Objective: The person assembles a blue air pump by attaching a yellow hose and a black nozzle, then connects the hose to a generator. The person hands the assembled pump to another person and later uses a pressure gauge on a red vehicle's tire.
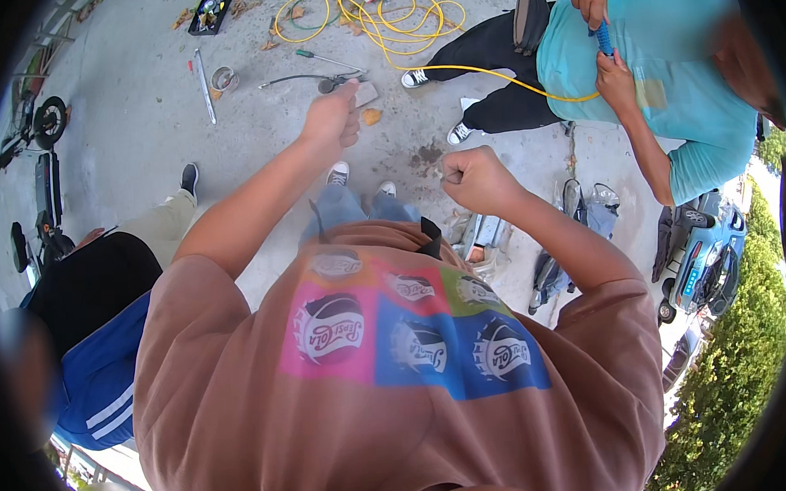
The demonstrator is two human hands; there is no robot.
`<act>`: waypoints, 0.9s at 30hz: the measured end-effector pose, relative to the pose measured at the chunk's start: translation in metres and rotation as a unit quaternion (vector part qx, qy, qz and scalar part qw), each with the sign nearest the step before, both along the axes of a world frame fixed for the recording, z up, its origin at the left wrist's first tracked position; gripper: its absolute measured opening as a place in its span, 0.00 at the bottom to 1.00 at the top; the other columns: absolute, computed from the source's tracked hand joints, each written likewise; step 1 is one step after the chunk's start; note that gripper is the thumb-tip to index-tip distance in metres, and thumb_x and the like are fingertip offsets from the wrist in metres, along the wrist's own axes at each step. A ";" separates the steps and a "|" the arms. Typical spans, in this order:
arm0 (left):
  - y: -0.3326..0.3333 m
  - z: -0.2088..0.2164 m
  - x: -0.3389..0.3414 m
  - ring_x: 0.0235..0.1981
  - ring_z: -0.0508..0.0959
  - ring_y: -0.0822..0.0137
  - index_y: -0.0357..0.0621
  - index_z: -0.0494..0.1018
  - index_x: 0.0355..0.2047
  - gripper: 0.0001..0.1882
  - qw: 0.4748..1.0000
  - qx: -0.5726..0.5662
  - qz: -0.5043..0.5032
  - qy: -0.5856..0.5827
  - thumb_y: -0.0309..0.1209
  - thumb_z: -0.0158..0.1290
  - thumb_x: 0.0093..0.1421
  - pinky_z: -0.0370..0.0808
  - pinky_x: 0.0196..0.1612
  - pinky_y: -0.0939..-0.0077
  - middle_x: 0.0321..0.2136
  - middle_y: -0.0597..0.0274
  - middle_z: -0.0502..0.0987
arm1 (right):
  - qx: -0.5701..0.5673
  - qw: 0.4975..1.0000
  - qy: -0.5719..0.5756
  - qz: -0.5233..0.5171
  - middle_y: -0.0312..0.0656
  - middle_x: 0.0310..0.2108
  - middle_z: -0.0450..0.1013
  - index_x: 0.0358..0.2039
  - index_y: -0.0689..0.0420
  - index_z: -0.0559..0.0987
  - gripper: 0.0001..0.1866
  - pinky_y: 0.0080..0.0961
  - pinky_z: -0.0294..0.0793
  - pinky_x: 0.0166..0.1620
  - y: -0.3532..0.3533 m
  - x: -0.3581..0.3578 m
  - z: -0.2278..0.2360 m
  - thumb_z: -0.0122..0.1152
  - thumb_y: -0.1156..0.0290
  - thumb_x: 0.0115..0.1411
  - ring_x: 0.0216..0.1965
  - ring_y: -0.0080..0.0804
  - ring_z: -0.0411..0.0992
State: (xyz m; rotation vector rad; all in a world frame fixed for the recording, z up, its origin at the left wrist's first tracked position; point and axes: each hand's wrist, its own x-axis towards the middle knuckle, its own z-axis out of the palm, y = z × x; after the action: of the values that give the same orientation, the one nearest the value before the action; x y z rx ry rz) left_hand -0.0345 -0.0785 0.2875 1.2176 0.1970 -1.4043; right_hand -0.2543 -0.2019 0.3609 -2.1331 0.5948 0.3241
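My left hand [330, 118] is raised in front of me, its fingers curled into a fist with the thumb side toward the far side. Opposite it, a little nearer, my right hand [482, 180] is also closed in a fist. Nothing sticks out of either fist, and the two are well apart. Beyond my left hand, on the concrete, lie a black hose with a round gauge-like part [326, 84] and a small grey flat block [365, 93], partly hidden by that hand. A green-handled screwdriver [323, 58] lies just past them.
At right, a person in a turquoise shirt [569, 62] holds a blue coiled piece [604, 40] by a yellow hose [491, 69]. Another person [96, 285] is at left. A tape roll [224, 78], metal strip [204, 85], black tray [211, 11] and clear plastic bags [490, 263] lie around.
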 end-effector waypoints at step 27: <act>0.006 -0.010 -0.028 0.14 0.61 0.71 0.53 0.60 0.17 0.20 0.989 -0.004 0.133 0.058 0.42 0.44 0.66 0.58 0.19 0.70 0.13 0.69 0.60 | 0.013 0.990 -0.138 -0.010 0.57 0.21 0.72 0.18 0.64 0.75 0.03 0.39 0.71 0.28 0.044 0.091 -0.049 0.56 0.78 0.41 0.23 0.54 0.71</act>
State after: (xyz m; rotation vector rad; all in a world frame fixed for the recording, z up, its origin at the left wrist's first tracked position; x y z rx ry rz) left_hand -0.0623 -0.0721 0.2771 1.0600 0.4185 -1.2409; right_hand -0.1638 -0.1582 0.3114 -2.0973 0.4470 0.0236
